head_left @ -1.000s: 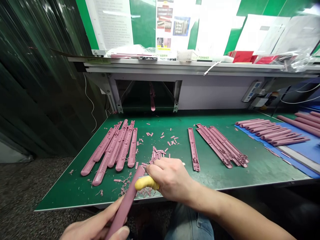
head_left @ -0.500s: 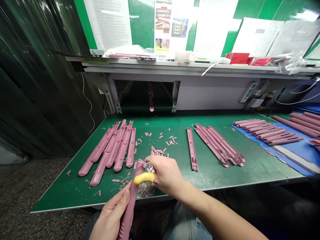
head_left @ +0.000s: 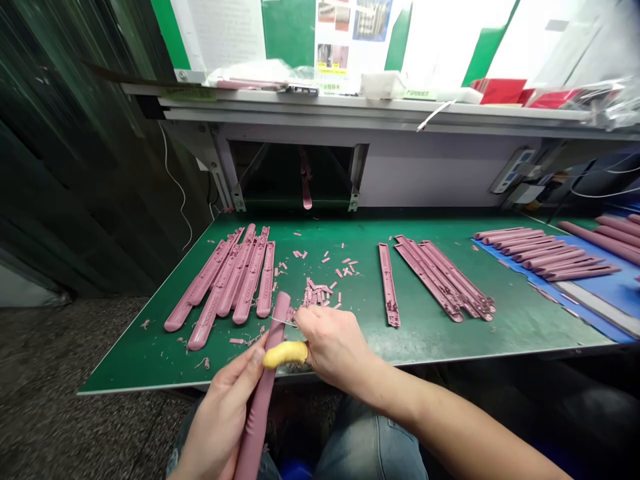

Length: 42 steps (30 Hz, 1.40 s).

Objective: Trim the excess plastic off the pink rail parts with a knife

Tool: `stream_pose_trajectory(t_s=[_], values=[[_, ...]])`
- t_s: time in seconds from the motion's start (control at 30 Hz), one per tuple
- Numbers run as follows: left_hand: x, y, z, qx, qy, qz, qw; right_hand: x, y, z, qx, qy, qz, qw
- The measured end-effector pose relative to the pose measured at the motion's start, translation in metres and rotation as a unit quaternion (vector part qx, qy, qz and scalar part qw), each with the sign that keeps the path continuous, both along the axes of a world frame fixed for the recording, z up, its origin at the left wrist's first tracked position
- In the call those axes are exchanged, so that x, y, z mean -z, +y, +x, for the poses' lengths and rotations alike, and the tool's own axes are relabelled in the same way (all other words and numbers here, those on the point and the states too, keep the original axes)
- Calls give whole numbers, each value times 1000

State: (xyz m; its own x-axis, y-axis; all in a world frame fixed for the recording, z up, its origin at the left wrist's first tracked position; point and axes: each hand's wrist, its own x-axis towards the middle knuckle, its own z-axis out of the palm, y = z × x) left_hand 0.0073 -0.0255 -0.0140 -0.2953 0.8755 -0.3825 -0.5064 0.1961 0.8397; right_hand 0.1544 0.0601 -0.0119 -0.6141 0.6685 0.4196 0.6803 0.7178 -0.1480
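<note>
The pink moulded strip (head_left: pixel 261 407) has ridden a little higher in the left grip (head_left: pixel 220 413), which is clenched around its lower length, the free end rising over the worktop. The right grip (head_left: pixel 333 347) is closed on a yellow-handled knife (head_left: pixel 285 355), its thin blade (head_left: pixel 283 321) laid against the strip's upper edge. A shallow blade angle and short strokes, with the left thumb clear of the edge, look the cleanest way to shave it without gouging. Beyond, pink offcuts (head_left: pixel 317 293) lie scattered on the green worktop (head_left: pixel 120 363), between a bunch of similar strips (head_left: pixel 230 280) at left and a single strip (head_left: pixel 387 283) and a stack (head_left: pixel 443 283) to the right. Further right, rounded pink bars (head_left: pixel 545 259) rest on a blue sheet (head_left: pixel 595 287), below a shelf (head_left: pixel 350 100) of papers and packets.
</note>
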Motion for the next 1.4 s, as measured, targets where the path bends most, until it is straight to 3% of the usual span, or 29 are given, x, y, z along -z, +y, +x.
stream_pose_trajectory(t_s=[0.13,0.27,0.33,0.4,0.47,0.53,0.67,0.77,0.97,1.13,1.27,1.4], values=[[-8,25,-6,-11,-25,41,999,15,-43,-10,-93,-22,-25,995],[-19,55,-19,-32,-26,76,996,60,-97,-18,-199,-73,-43,976],[-21,61,-25,-15,-38,92,995,80,-106,-19,-249,-63,-38,966],[-20,59,-27,15,-47,97,994,84,-91,-16,-244,-20,-46,969],[-15,52,-26,38,-39,86,995,68,-56,-11,-150,42,-80,984],[-7,44,-20,54,-20,62,996,37,-14,-4,-57,111,-108,986],[10,30,-6,72,20,16,997,-12,41,3,14,100,-91,991],[17,23,0,60,-12,10,998,-20,48,0,36,54,-89,994],[18,23,0,34,-86,56,994,-16,38,2,19,18,-52,998],[11,33,-2,27,-59,88,994,-8,11,-4,-35,-6,-47,998],[4,55,-14,4,-58,111,992,13,-43,-14,-137,-16,-62,989],[-4,79,-27,-31,-80,153,984,43,-99,-12,-266,-68,-76,959]])
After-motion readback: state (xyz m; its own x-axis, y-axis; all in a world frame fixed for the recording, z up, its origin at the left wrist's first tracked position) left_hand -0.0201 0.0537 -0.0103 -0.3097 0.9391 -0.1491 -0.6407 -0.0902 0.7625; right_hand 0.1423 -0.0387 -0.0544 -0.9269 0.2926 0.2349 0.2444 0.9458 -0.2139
